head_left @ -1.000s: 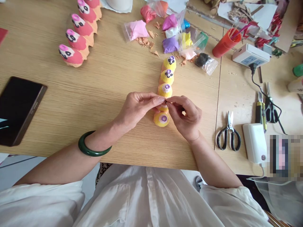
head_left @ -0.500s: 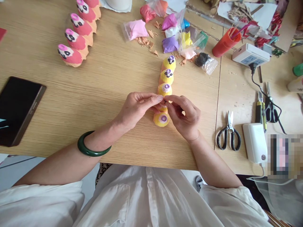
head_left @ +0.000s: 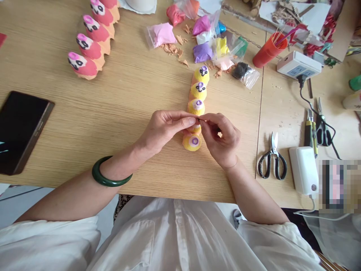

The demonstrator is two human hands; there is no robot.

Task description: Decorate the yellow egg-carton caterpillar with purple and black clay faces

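Note:
My left hand point(head_left: 169, 128) and my right hand point(head_left: 221, 133) meet above a row of yellow clay-covered egg-carton cups point(head_left: 192, 143). Between the pinched fingertips of both hands shows a tiny bit of black clay point(head_left: 199, 120); its shape is too small to make out. The two far cups carry a purple ring, black eyes and a mouth on a pale patch. On the middle and nearest cups only the pale patch and purple ring show. My fingers partly cover the cup between those two.
Bags of coloured clay point(head_left: 203, 52) lie beyond the row, with a black clay bag point(head_left: 241, 70) at their right. Pink cups point(head_left: 87, 67) stand far left, above a phone point(head_left: 24, 131). To the right are scissors point(head_left: 272, 158), a white charger point(head_left: 304, 171), a power strip point(head_left: 299, 64) and a red cup point(head_left: 269, 51).
My right fingertips have shifted slightly right, and the black bit shows a little more clearly between the fingers. The cups and tools stay in place.

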